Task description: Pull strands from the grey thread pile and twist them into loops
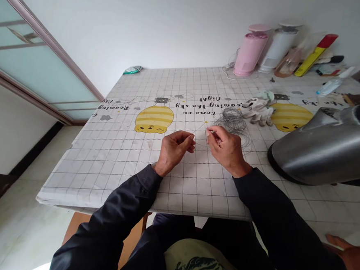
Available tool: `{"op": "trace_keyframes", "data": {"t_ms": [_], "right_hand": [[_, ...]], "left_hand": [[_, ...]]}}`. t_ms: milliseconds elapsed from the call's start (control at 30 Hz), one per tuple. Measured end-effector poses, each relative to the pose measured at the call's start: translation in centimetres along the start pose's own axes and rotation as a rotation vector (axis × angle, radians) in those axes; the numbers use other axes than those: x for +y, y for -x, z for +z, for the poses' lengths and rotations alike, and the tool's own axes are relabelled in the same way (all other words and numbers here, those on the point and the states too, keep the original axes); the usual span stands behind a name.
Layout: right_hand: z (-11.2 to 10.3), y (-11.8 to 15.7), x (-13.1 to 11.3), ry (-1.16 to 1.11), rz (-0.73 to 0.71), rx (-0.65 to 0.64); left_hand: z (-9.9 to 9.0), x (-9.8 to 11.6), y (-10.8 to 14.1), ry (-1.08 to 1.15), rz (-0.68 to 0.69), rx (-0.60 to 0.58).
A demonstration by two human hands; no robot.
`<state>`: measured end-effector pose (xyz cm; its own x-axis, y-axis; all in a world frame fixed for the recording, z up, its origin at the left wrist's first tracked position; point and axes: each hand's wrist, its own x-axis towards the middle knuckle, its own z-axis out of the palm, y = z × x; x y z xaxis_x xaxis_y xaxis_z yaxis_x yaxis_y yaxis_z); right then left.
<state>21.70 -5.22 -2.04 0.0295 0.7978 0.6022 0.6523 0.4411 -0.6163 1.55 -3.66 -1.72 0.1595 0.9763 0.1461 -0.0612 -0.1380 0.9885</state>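
Fine strand (199, 128) running between the left hand (177, 150) and the right hand (227, 147), each closed in a fingertip pinch upon it. Just beyond the right hand lies a tangled coil (233, 119); to that hand's right, white gloves (260, 109) and a metal kettle (323, 149) rest on the bench (117, 172).

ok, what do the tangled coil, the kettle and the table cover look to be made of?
Tangled coil: probably thin dull-grey metal wire, going by its loose, springy loops; plastic line not ruled out.
Kettle: likely brushed metal, grey with soft highlights; metallic-finish plastic possible.
Table cover: printed sheet, matte to faintly glossy, folding over the edge; vinyl or coated cloth, can't tell which.
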Motion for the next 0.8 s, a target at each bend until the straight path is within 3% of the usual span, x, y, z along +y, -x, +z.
{"op": "trace_keyframes", "data": {"t_ms": [200,433,667,800], "right_hand": [[-0.6,-0.2,-0.7,-0.02,0.032,0.012],[-1.5,-0.9,-0.6,-0.305,0.328,0.092],[-1.0,-1.0,-0.4,-0.477,0.421,-0.151],[-0.4,-1.0,-0.5,-0.515,0.402,-0.205]], "left_hand": [[-0.1,0.2,-0.1,0.009,0.001,0.032],[-1.3,0.9,-1.0,0.006,0.019,0.127],[-1.4,1.0,-1.2,0.043,0.028,0.132],[-1.1,0.9,-0.9,0.03,0.015,0.103]]}}
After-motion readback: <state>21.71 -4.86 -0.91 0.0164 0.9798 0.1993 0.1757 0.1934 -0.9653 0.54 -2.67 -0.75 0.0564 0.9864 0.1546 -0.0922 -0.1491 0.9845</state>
